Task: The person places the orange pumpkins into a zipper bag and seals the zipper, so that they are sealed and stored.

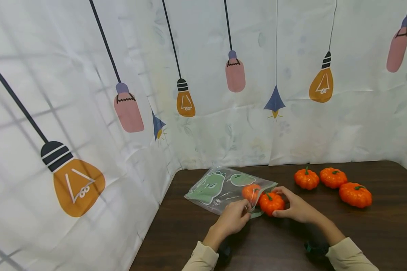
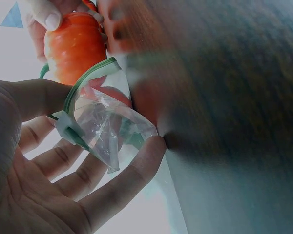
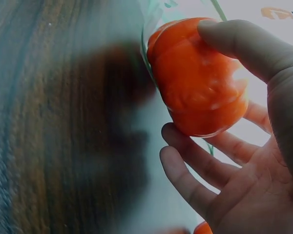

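The left hand pinches the clear zip bag. The right hand holds an orange pumpkin between both hands, maybe partly inside the bag's mouth. Three more pumpkins sit beyond the right hand.

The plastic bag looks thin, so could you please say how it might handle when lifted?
The bag is probably floppy, since its clear film creases at the left hand. It may sag unevenly, as the pumpkin inside lies near its open end.

A curtained corner: printed cloth hangs behind and beside a dark table.
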Demonstrator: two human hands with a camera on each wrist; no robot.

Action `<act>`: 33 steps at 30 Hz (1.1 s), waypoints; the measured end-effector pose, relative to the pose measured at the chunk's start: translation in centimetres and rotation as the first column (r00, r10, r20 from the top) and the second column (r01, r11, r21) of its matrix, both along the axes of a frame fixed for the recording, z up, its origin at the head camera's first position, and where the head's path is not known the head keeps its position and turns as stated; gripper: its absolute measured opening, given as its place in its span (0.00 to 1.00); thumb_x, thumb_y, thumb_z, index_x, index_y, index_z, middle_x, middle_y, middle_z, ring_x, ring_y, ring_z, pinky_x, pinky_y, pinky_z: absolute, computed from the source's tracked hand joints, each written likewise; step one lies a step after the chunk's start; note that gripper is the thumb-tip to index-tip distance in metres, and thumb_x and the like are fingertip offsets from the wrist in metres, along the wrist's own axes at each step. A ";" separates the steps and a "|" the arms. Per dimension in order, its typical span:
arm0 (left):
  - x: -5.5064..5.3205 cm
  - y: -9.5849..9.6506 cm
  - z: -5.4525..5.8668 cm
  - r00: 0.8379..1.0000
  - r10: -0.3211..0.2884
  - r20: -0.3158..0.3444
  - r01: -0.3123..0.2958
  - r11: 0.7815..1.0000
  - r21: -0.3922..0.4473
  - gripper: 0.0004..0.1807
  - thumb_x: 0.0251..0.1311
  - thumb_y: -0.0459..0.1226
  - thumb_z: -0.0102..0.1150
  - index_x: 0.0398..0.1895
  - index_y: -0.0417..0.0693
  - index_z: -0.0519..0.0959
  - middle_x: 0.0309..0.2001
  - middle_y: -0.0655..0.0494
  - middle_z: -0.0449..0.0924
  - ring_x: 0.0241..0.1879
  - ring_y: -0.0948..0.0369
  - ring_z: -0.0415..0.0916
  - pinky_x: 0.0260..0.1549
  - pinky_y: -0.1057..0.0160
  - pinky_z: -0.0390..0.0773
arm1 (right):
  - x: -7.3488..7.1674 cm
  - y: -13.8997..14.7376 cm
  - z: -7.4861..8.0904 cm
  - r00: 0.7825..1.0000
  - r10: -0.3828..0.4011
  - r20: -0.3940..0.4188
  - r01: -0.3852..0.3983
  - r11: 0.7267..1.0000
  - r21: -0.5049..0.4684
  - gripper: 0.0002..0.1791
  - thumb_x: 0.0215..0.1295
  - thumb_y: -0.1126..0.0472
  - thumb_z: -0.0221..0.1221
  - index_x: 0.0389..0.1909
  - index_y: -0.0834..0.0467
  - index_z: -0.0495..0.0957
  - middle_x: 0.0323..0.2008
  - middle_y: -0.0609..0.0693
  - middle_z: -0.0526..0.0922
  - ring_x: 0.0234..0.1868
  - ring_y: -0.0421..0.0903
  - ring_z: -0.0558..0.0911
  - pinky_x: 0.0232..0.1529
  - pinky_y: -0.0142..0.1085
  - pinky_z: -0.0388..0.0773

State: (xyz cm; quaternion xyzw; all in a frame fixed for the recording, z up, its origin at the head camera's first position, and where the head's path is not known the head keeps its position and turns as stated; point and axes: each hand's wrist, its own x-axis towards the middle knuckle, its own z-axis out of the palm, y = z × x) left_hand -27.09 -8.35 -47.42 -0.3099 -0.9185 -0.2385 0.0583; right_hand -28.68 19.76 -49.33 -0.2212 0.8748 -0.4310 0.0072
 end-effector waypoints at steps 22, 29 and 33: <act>0.3 0.1 0.2 1.000 -0.003 0.005 0.003 1.000 0.001 0.05 0.65 0.35 0.63 0.38 0.53 0.76 0.28 0.65 0.72 0.26 0.71 0.65 0.29 0.73 0.67 | 0.4 -2.0 -0.3 0.996 -0.072 -0.053 0.074 0.997 0.027 0.44 0.56 0.43 0.73 0.66 0.63 0.67 0.64 0.64 0.75 0.63 0.63 0.77 0.61 0.61 0.74; 0.2 0.4 0.0 1.000 -0.011 -0.005 0.011 1.000 -0.024 0.05 0.65 0.35 0.62 0.37 0.55 0.76 0.28 0.67 0.71 0.26 0.72 0.65 0.28 0.74 0.67 | 0.6 -2.4 -0.5 0.985 -0.147 -0.089 0.151 0.987 0.049 0.44 0.54 0.42 0.74 0.63 0.63 0.69 0.62 0.65 0.76 0.61 0.63 0.77 0.60 0.62 0.73; 0.2 0.2 0.0 1.000 -0.012 -0.020 0.012 1.000 -0.018 0.05 0.65 0.35 0.62 0.37 0.55 0.76 0.28 0.66 0.71 0.26 0.72 0.65 0.29 0.73 0.66 | 0.5 -2.9 -0.7 0.978 -0.177 -0.111 0.183 0.982 0.046 0.43 0.54 0.41 0.74 0.62 0.63 0.70 0.61 0.66 0.75 0.61 0.64 0.77 0.59 0.62 0.73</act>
